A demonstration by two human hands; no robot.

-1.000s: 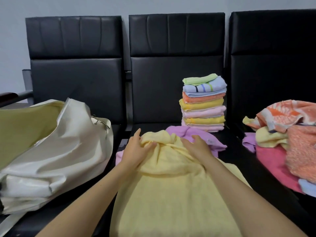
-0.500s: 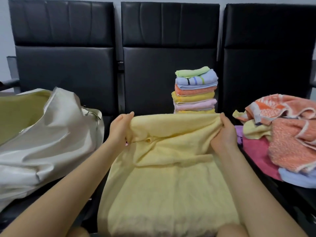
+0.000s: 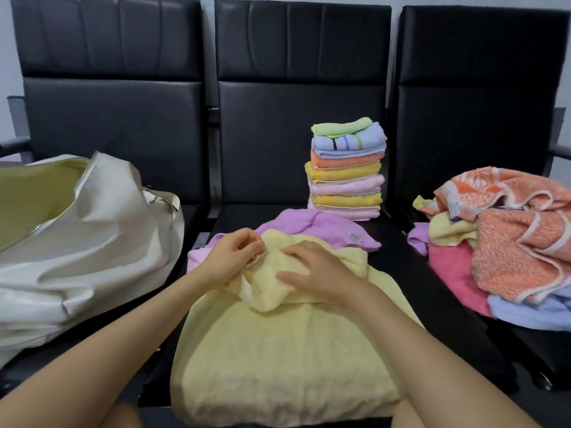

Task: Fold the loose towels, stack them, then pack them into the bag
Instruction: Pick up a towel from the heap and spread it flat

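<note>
The yellow towel (image 3: 278, 359) lies spread over the middle seat of the bench (image 3: 432, 291), nearest the person, likely laid out for folding. At its bunched far edge the left hand (image 3: 230, 257) pinches a gather of cloth while the right hand (image 3: 321, 273) rests flat-fingered on it, seemingly hunting for a corner. A purple towel (image 3: 321, 225) lies beneath, crowding the workspace. Beyond stands the folded stack (image 3: 346, 168); the open bag (image 3: 80, 242) waits left, loose towels (image 3: 509, 242) right.
</note>
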